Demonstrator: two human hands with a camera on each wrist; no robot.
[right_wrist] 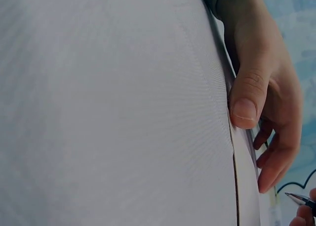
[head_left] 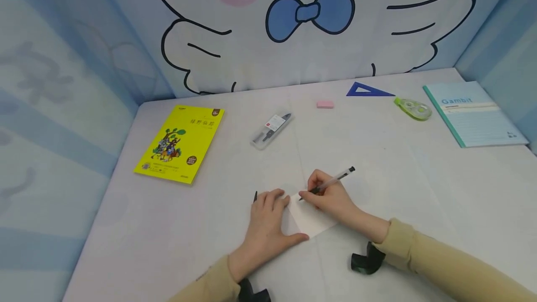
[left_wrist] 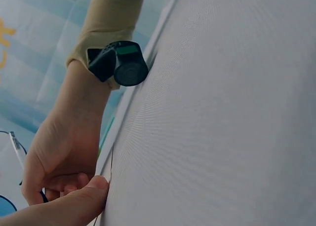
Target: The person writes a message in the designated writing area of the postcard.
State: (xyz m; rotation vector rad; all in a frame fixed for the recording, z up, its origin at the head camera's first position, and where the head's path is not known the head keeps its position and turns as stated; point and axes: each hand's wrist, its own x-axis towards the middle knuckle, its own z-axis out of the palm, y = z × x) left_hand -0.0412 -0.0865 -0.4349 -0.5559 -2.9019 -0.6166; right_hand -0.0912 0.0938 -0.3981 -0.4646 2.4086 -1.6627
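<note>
Now writing on a small card.
Right hand (head_left: 331, 199) is gripping the pen (head_left: 331, 181), its tip touching the card (head_left: 308, 220) at the table's (head_left: 419, 190) near edge; left hand (head_left: 264, 225), fingers flat, is pressing the card.

Even, diffuse overhead light — bright, with only faint soft shadows beneath the hands and no glare. The head view bends lines toward its edges. Both wrist views are dimmer — the near tabletop fills them, soft-focused.

White table (head_left: 419, 190) w/ pale-blue walls (head_left: 63, 106), cartoon bow-tie mural (head_left: 310, 13) behind.
</note>
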